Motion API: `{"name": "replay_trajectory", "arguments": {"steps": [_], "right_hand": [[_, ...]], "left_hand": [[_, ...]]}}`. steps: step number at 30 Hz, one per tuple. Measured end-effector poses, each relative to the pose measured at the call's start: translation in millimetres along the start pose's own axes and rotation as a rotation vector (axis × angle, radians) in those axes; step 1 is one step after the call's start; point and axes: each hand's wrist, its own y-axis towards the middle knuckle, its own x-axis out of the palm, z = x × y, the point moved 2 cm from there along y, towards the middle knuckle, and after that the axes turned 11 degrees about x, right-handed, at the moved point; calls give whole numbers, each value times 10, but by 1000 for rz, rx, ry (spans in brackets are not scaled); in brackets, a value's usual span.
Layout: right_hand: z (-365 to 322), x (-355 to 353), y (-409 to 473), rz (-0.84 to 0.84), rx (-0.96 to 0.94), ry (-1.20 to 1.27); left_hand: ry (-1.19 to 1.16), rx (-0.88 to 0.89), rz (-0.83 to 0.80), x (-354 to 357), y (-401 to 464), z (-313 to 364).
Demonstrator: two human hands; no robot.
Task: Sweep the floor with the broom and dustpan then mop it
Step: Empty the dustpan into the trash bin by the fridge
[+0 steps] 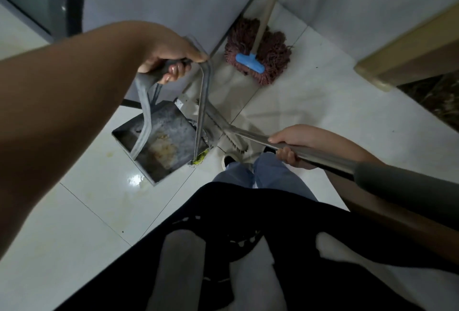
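From the head camera I see my left hand point(171, 56) curled tight round the top grip of the dustpan point(159, 142), which sits on the white tiled floor point(310, 102) holding yellowish crumbs. Just right of the dustpan, the broom point(248, 135) lies slanted, its head touching the pan's edge; my right hand point(290, 147) wraps its metal shaft. Beyond the dustpan, a maroon mop point(258, 50) leans by the wall.

The white tile floor point(310, 102) is shiny. A gray dustpan point(161, 137) sits on it. Near the dustpan, by the wall, a reddish mop point(258, 50) rests on the floor.
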Motion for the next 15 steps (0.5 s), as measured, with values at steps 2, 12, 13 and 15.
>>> {"name": "replay_trajectory", "arguments": {"steps": [2,12,13,15], "right_hand": [[10,-79,-57,6,-10,36],[204,-487,-365,-33,-15,278],[253,-554,-403,-34,-15,313],[344,-681,-466,-43,-37,368]], "left_hand": [[-32,40,16,-46,-111,-1],[88,180,-153,-69,-537,-110],[108,194,-190,-31,-544,-77],[164,221,-254,53,-541,15]]}}
